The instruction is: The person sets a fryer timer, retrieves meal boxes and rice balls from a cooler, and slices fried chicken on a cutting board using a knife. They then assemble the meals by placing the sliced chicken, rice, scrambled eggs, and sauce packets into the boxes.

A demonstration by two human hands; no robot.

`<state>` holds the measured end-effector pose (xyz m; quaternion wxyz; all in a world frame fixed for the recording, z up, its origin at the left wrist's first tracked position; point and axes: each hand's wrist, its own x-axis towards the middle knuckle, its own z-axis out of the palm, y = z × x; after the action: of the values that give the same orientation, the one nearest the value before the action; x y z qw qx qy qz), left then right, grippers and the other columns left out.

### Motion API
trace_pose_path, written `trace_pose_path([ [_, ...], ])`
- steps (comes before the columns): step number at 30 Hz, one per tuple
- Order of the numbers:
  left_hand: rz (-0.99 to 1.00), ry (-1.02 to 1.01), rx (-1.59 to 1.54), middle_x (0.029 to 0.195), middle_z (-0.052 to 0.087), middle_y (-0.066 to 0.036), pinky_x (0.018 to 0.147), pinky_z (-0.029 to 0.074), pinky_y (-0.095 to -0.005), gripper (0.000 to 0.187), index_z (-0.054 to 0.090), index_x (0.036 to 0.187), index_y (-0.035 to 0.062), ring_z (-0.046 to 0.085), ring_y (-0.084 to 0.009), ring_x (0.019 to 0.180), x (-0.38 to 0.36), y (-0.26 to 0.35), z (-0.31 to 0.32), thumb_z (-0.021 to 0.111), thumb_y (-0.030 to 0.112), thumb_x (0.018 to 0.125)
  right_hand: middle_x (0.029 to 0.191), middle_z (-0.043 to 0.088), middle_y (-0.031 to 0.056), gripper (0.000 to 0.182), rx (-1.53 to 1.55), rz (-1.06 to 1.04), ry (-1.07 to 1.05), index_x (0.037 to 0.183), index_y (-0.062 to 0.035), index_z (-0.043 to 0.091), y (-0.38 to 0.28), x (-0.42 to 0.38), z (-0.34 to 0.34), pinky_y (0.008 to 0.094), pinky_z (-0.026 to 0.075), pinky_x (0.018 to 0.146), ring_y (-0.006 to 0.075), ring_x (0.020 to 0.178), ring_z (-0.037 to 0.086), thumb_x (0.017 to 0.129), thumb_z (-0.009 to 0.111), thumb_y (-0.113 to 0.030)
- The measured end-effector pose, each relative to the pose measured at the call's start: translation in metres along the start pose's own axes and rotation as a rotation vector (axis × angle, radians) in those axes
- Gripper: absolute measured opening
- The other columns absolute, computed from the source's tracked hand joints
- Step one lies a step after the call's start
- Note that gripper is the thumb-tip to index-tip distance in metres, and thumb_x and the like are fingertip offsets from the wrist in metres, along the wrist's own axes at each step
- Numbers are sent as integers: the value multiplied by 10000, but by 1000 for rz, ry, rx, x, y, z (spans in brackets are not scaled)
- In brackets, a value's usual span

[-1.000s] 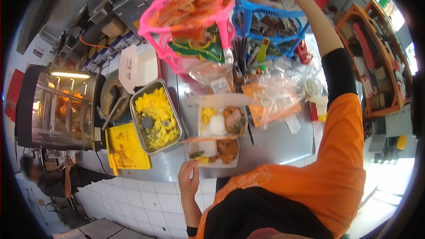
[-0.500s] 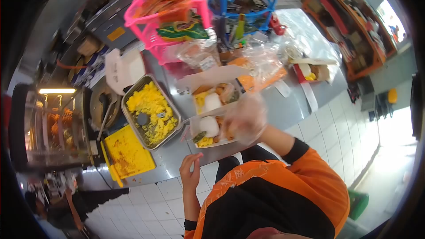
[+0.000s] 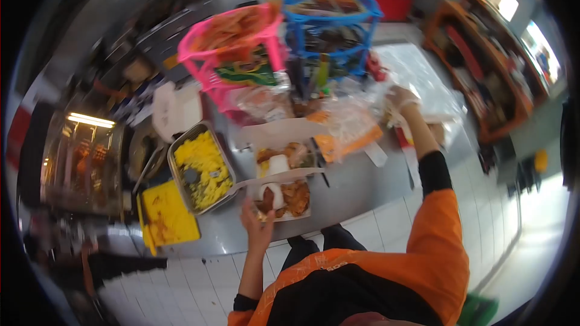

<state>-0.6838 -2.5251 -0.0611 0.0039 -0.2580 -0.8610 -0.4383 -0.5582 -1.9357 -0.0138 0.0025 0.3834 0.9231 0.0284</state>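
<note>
My left hand [image 3: 257,227] is at the left edge of the nearer food box [image 3: 296,212], fingers apart, nothing seen in it. That box stands open and holds white rice [image 3: 271,195] and brown fried pieces [image 3: 296,198]. Just behind it, a second open box [image 3: 284,125] has rice and other food inside. My right hand [image 3: 401,98], in a clear plastic glove, reaches out among plastic bags [image 3: 356,108] at the right; its fingers are blurred. Left of the boxes lies a metal tray [image 3: 232,182] of yellow scrambled food [image 3: 202,158].
A pink basket [image 3: 275,36] and a blue rack [image 3: 332,19] stand at the back. At left are a yellow board [image 3: 172,214], a pan [image 3: 145,148] and a lit display case [image 3: 81,157]. A person in dark clothes [image 3: 115,265] is at lower left.
My right hand has moved from the nearer box out to the bags at back right. My left hand has come up to that box's left edge. The view has shifted.
</note>
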Motion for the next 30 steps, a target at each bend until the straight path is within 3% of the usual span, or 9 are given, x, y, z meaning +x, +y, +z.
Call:
trace_pose_path([
  [2,86,-239,110,1417,393,-164,1105,107,-568,548,440,1349,92,319,-379,1343,4,24,-7,630,243,858,1027,633,100,145,-191,-290,146,940,-131,661,15,25,25,394,499,879,277,1001,627,858,562,-197],
  [3,145,-239,156,1416,398,-161,1106,102,-578,528,463,1331,95,317,-384,1346,0,27,-9,633,235,851,1039,645,109,167,-244,-237,11,931,-99,667,9,17,5,414,499,862,304,992,625,871,551,-203],
  [5,277,-248,230,1414,407,-156,1106,92,-598,490,508,1296,102,315,-394,1352,0,27,-8,639,220,839,915,680,182,260,516,-71,251,967,20,659,9,-8,-14,404,488,797,332,861,638,895,536,-198],
  [6,248,-183,215,1414,409,-156,1104,86,-608,474,524,1281,103,309,-390,1359,2,28,-11,641,215,835,916,669,199,278,708,-90,296,986,-22,663,-9,-30,-48,399,476,780,333,872,643,876,566,-258],
  [11,15,47,192,1387,446,-158,1098,59,-640,535,471,1337,114,272,-381,1389,14,27,-9,642,224,842,887,647,106,205,814,-450,282,975,9,650,-116,-80,-201,299,451,774,176,836,597,904,623,-181],
  [16,83,-230,169,1398,431,-136,1098,29,-645,582,407,1392,134,301,-310,1387,-11,33,17,619,258,864,908,642,17,159,1411,-617,-50,998,-10,645,-214,-61,-241,229,441,760,96,848,568,901,635,-136],
  [19,-6,67,247,1389,443,-117,1102,73,-613,556,445,1358,116,357,-288,1349,-28,48,-8,643,217,848,902,632,21,138,1434,-717,-116,993,-41,649,-285,-46,-192,244,446,769,104,832,563,865,673,-88],
  [24,-365,387,240,1412,414,-108,1108,61,-578,519,472,1347,129,370,-279,1332,-121,5,-88,629,186,855,929,661,122,175,666,-979,48,989,-68,666,-394,-62,-141,347,471,813,234,873,619,854,630,-175],
  [30,-664,763,134,1316,494,-105,1018,372,-374,459,480,1310,58,505,-244,1176,-285,-56,-199,591,29,865,967,687,95,294,61,-858,115,967,-190,699,-460,-60,-101,507,436,838,313,935,624,845,553,-414],
])
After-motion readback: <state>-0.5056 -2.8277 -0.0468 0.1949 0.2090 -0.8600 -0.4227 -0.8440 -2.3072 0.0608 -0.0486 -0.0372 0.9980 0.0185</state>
